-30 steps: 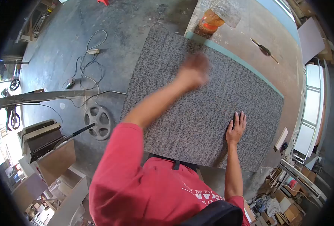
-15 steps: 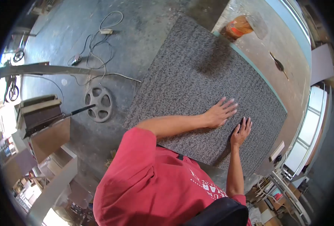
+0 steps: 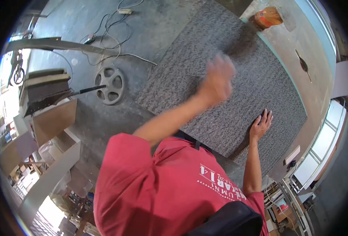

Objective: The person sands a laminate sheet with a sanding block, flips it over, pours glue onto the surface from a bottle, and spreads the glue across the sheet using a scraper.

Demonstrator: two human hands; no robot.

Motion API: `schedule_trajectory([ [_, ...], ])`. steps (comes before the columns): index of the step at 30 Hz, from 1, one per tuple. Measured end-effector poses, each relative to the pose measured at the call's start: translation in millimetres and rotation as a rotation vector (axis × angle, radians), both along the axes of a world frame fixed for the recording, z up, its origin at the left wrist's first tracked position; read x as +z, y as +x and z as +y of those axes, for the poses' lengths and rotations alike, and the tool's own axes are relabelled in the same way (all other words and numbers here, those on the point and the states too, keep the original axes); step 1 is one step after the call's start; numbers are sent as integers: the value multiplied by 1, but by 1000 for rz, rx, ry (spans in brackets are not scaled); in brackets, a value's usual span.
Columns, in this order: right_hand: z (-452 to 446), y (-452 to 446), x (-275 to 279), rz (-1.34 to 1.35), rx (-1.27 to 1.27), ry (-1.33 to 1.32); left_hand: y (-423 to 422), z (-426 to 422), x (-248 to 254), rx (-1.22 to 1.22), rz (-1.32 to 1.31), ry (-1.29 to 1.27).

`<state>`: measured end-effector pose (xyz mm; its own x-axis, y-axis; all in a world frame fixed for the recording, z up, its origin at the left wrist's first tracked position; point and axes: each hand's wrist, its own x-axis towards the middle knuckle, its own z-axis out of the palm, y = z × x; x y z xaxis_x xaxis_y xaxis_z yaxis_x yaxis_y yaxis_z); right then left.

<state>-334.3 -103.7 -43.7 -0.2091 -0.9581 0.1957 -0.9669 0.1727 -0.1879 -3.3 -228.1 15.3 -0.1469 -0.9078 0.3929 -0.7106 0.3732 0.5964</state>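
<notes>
A large grey speckled sheet (image 3: pixel 205 43) with a streaky, textile-like pattern lies flat in front of me. My right hand (image 3: pixel 262 125) rests palm down on its right part, fingers stretched out. Over the middle of the sheet is my left hand (image 3: pixel 219 80), smeared by motion, so its fingers cannot be made out clearly. It looks raised off the surface, with a dark shadow to its left. Neither hand shows a held object.
Beyond the sheet's pale green edge stretches a brown board (image 3: pixel 284 55), bearing an orange bundle in plastic (image 3: pixel 267 17) and a dark pointed tool (image 3: pixel 303 65). On the left floor are a spoked grey wheel (image 3: pixel 113 87), tangled cables (image 3: pixel 117 29) and stacked panels (image 3: pixel 44 92).
My left hand has lifted and moved up and slightly left from where it lay spread on the sheet. My right hand stays flat on it. The view has shifted.
</notes>
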Motion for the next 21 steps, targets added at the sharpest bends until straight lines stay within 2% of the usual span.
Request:
schedule_trajectory([
  [1,-1,-1,0,14,-11,-4,-33,45,-21,-194,-163,201],
  [3,0,-3,-4,13,4,-11,-29,110,-64,-545,-37,137],
  [5,1,-6,-6,-21,3,-21,21,104,-61,-487,-24,213],
  [6,4,-9,-8,-18,-4,-26,61,89,-36,-359,-195,200],
  [7,4,-11,-11,-9,-2,-31,105,74,-33,-140,-231,88],
  [8,3,-11,-12,-2,-9,-43,161,66,-40,73,-79,171],
  [9,1,-10,-12,-8,8,-64,209,66,-33,343,-321,487],
  [10,2,-10,-7,-6,11,-82,246,72,-28,610,-584,670],
  [11,5,-6,-1,-33,10,-83,344,93,-130,972,-327,691],
  [12,5,-1,7,-51,-7,-90,414,110,-186,976,-510,323],
  [13,7,-3,-1,-64,-7,-132,387,109,-133,1075,-246,89],
  [14,7,8,8,-29,-33,-103,343,112,-72,922,-265,-29],
  [15,13,25,6,-44,-35,-127,289,118,-30,776,-275,-149],
  [16,19,51,8,-55,55,-192,242,124,-26,608,-278,-192],
  [17,29,81,27,-104,169,-122,196,132,-21,442,-289,-235],
  [19,57,145,17,-251,417,-128,81,162,-25,267,-258,35],
  [21,85,183,-19,-302,629,-148,13,186,-36,71,-212,187],
])
